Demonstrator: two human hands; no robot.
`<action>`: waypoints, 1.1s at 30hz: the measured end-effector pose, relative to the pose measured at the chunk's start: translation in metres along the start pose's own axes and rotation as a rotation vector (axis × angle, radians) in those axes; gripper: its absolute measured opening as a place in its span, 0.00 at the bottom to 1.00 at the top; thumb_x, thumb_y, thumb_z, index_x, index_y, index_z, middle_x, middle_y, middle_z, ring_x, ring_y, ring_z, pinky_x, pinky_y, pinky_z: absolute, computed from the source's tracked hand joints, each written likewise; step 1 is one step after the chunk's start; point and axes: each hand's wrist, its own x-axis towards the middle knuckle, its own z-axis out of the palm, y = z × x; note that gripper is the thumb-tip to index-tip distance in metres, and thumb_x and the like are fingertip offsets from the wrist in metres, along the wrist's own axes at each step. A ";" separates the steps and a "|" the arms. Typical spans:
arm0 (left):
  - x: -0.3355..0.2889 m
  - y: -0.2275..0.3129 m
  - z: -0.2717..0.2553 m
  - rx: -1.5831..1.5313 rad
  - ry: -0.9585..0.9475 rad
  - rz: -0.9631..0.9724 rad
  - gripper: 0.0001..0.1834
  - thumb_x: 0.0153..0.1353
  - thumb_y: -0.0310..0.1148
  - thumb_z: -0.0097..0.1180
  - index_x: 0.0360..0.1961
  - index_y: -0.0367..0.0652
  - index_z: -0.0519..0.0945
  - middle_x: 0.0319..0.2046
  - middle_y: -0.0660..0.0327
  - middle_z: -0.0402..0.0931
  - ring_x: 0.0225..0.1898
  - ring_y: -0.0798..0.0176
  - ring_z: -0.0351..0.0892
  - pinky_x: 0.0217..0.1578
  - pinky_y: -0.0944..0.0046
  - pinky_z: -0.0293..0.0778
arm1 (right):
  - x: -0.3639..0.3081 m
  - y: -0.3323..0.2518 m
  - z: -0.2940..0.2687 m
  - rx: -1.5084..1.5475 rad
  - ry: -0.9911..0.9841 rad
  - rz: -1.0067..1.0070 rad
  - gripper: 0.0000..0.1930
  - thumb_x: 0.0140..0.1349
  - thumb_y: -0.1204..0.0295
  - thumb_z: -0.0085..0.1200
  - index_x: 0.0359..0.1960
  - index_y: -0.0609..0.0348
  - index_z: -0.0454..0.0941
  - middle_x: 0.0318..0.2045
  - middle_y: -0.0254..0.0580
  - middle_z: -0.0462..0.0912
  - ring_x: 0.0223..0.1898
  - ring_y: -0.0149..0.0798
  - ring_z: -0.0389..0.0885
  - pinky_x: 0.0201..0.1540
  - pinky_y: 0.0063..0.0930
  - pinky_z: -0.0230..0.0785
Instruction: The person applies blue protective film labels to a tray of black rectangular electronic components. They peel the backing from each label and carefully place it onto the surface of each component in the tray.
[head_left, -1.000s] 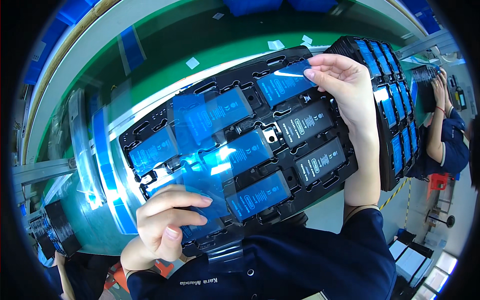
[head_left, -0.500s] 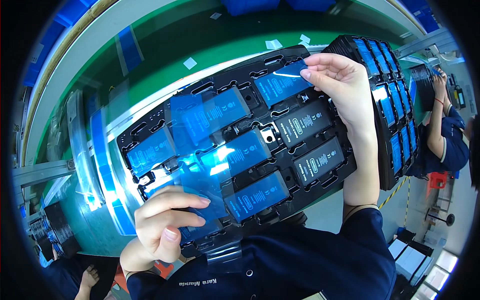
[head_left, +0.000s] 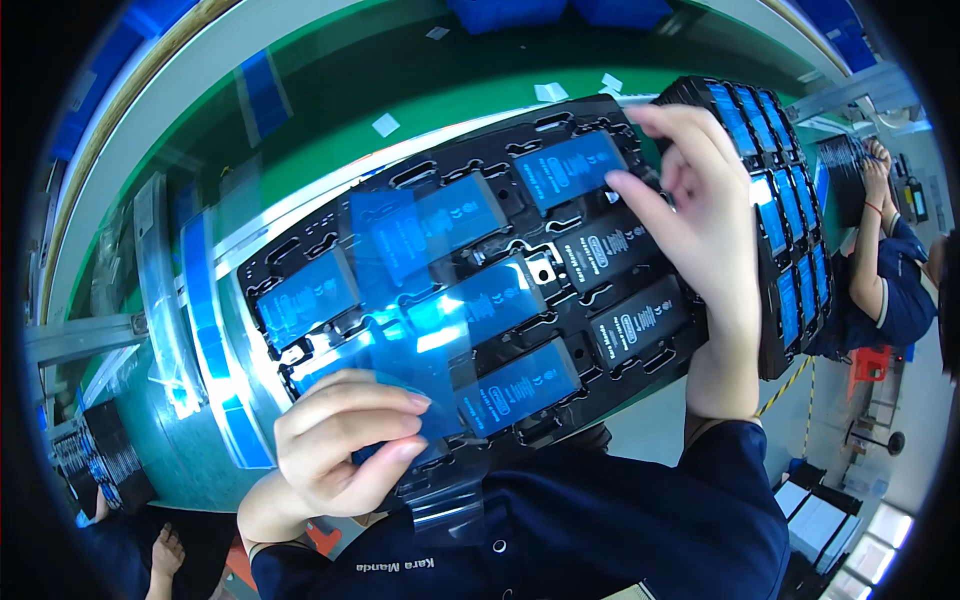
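The left hand (head_left: 340,440) has its grip pinched shut on a clear blue film (head_left: 400,330), thumb and fingers clamped on the film's lower edge at the near-left corner of the tray (head_left: 300,255). The film rises from that pinch up and across the left half of the tray, lying over the cells there and catching a bright glare near the middle.

The right hand (head_left: 700,220) is over the tray's far-right part. Its fingers are loosely spread and bent, the tips at the edge of the top blue cell (head_left: 570,170); whether they pinch anything there I cannot tell.

The tray is black, with moulded pockets, and is held tilted in front of the person's chest, above the table (head_left: 330,90). In its pockets lie flat rectangular cells. Most show blue faces; 2 black cells (head_left: 640,325) lie bare on the right side, 1 above the other, just below the right hand. A small square hole shows near the tray's middle.

Just beyond the right hand, a second tray (head_left: 780,210) stands on edge with a row of blue cells down its face, touching or just behind the first tray's right end.

The table has a green top with a pale rim, and small white scraps (head_left: 385,124) lie on it. A curved clear guard (head_left: 190,310) with blue strips runs along the left. At far right another person (head_left: 890,270) in dark blue holds a black tray, well apart.
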 end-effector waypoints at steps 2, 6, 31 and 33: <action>-0.001 -0.001 0.004 0.022 0.024 0.068 0.10 0.49 0.18 0.64 0.35 0.34 0.82 0.34 0.50 0.82 0.31 0.55 0.82 0.31 0.63 0.76 | -0.011 -0.031 -0.013 0.077 -0.130 -0.098 0.22 0.48 0.76 0.66 0.49 0.63 0.79 0.47 0.44 0.78 0.37 0.32 0.75 0.37 0.23 0.68; -0.006 -0.009 0.012 0.025 0.047 0.236 0.15 0.49 0.14 0.63 0.41 0.33 0.82 0.49 0.43 0.74 0.37 0.54 0.83 0.36 0.63 0.79 | -0.032 -0.082 0.010 0.356 -0.370 -0.219 0.27 0.54 0.69 0.64 0.55 0.68 0.74 0.56 0.57 0.74 0.56 0.53 0.75 0.57 0.41 0.67; -0.009 -0.008 -0.003 -0.054 -0.019 0.170 0.32 0.66 0.56 0.48 0.34 0.30 0.83 0.36 0.48 0.77 0.32 0.51 0.80 0.34 0.58 0.77 | -0.060 -0.069 -0.016 1.022 -0.157 -0.330 0.06 0.50 0.79 0.65 0.31 0.65 0.86 0.34 0.52 0.84 0.28 0.39 0.81 0.32 0.28 0.74; -0.008 -0.007 -0.003 -0.041 -0.025 0.167 0.33 0.69 0.53 0.42 0.34 0.29 0.83 0.37 0.47 0.77 0.33 0.51 0.80 0.35 0.58 0.77 | -0.059 -0.045 -0.036 1.056 0.009 -0.356 0.04 0.57 0.75 0.63 0.32 0.62 0.81 0.36 0.49 0.81 0.27 0.36 0.77 0.26 0.20 0.70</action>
